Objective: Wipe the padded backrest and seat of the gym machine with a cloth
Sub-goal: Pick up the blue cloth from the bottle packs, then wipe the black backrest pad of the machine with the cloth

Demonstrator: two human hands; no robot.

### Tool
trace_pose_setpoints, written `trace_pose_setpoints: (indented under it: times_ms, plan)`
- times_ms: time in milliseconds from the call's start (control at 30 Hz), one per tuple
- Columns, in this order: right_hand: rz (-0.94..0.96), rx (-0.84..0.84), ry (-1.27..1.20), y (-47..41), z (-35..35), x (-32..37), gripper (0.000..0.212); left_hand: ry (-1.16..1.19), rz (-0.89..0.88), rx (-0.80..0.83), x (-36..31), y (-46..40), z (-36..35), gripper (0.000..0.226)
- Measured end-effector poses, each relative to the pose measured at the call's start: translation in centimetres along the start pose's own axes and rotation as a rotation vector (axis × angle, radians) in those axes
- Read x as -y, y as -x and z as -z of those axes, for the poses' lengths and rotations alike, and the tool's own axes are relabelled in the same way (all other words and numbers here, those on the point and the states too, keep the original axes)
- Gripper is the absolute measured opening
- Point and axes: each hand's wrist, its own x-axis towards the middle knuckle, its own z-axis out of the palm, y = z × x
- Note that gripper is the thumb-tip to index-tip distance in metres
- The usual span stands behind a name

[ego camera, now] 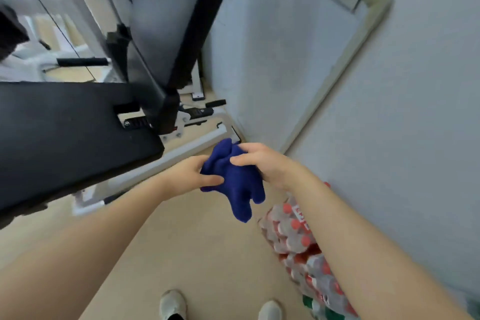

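The floor (187, 241) is lying pale beige under everything, running from the bottom edge up toward the wall at right. The machine's white base bar (155, 163) is resting directly on it, slanting from lower left toward the wall. A pack of bottles (298, 239) with red caps is sitting on the floor against the wall at right, with a few green-capped ones at its near end. Two white shoes (172, 305) are standing on the floor at the bottom edge, apart from the bottles. Farther back, beneath the backrest, more white frame feet are resting on the floor.
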Motion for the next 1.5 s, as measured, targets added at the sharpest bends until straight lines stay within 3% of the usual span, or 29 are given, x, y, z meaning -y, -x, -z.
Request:
trace_pose_setpoints:
  times_ms: [67,200,300,367,500,700,767,867,1067,1233,1367,1500]
  plan:
    - [0.010,-0.043,0.128,-1.9,-2.9,2.8,0.019,-0.001,0.043,-0.049,1.9,2.1,4.1,0.011]
    - [0.005,-0.201,0.698,-6.6,-7.2,6.4,0.020,-0.090,0.166,-0.185,5.7,5.0,9.8,0.017]
    - [0.113,-0.438,0.836,-9.5,-11.0,7.9,0.020,0.146,0.241,-0.282,7.5,4.6,11.6,0.018]
    - [0.184,-0.309,0.746,-11.1,-12.8,8.8,0.025,0.439,0.299,-0.396,7.7,3.2,12.9,0.017]
    - [0.076,0.222,0.645,-14.3,-13.4,10.8,0.055,0.879,0.451,-0.610,8.4,-0.1,16.0,0.016]
    - [0.128,0.365,0.637,-22.5,-11.0,14.0,0.054,1.339,0.316,-0.571,10.2,-4.8,20.8,0.047]
    - [0.190,0.397,0.755,-25.4,-10.7,15.1,0.054,1.313,0.307,-0.604,9.8,-6.3,22.4,0.048]
    - [0.276,0.389,0.874,-29.6,-10.9,16.3,0.060,1.236,0.349,-0.716,10.0,-8.4,24.8,0.032]
    - [0.389,0.387,1.038,-35.9,-13.2,15.9,0.074,1.481,0.439,-0.846,12.5,-10.3,28.5,0.037]
    - [0.333,0.341,0.995,-40.7,-14.6,15.3,0.067,1.436,0.473,-0.825,15.4,-12.3,31.0,0.034]
    - [0.406,0.092,1.203,-45.0,-15.1,14.6,0.057,1.217,0.540,-0.740,17.0,-14.8,33.3,0.024]
    - [0.297,0.127,1.141,-48.9,-15.4,13.7,0.053,1.083,0.559,-0.670,18.2,-17.5,34.9,0.017]
